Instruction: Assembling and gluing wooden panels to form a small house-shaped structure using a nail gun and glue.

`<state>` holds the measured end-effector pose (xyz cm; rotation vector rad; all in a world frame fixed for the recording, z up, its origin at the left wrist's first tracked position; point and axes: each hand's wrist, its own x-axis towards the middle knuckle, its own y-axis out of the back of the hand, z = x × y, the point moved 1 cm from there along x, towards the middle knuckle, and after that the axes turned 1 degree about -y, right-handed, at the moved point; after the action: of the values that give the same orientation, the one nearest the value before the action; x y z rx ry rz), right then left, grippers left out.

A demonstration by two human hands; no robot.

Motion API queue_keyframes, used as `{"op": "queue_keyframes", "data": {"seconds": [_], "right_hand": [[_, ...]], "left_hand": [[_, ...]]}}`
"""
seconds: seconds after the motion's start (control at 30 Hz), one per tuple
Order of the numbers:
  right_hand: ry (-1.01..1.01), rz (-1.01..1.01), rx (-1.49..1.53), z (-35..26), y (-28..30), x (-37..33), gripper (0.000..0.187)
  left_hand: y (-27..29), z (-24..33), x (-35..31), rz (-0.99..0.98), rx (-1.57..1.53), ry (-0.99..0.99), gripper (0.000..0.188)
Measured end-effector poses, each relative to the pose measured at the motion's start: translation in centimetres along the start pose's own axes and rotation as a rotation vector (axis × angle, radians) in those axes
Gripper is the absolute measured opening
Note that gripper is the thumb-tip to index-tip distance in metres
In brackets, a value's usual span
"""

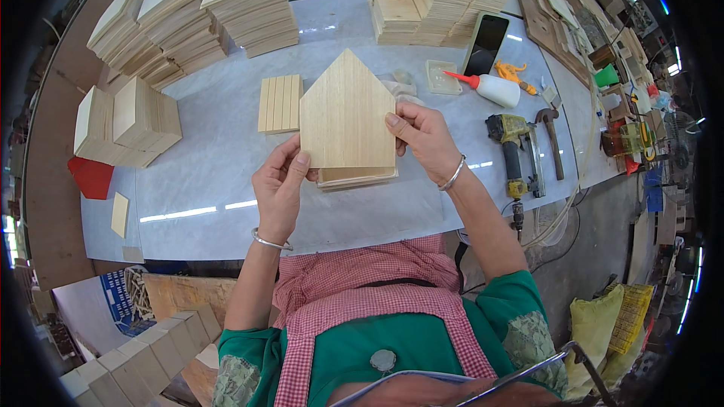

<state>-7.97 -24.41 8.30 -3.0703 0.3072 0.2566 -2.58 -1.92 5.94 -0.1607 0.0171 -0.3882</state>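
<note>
A pale house-shaped wooden panel (347, 113) is held up in front of me, its pointed end facing away. My left hand (283, 181) pinches its lower left edge between thumb and fingers. At the right edge, my right hand (424, 136) grips it with the thumb on top. Partly hidden beneath the panel lies another wooden piece or small stack (354, 178). Just left of the panel sits a set of narrow wooden strips (279, 104), side by side on the table.
Tall stacks of house-shaped panels (253, 7) line the far side, with more stacks (441, 0) at far right. On the right are a glue bottle (494, 90), a phone (486, 44), a nail gun (516, 154) with an air hose, and a hammer (552, 143). A red piece (90, 179) lies left.
</note>
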Motion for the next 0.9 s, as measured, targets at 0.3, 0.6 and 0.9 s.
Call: {"op": "queue_keyframes", "data": {"seconds": [0.3,0.6,0.9], "right_hand": [[0.016,0.141,0.041,0.5,-0.3,0.0,0.014],[0.038,0.199,0.083,1.3,0.6,0.3,0.014],[0.063,0.253,0.074,1.4,0.3,0.1,0.015]], "left_hand": [[0.5,-0.5,-0.1,0.029,0.006,-0.041,0.029],[0.8,-1.8,-0.6,-0.014,0.291,-0.293,0.035],[1.0,-2.5,-1.3,-0.036,0.479,-0.389,0.039]]}}
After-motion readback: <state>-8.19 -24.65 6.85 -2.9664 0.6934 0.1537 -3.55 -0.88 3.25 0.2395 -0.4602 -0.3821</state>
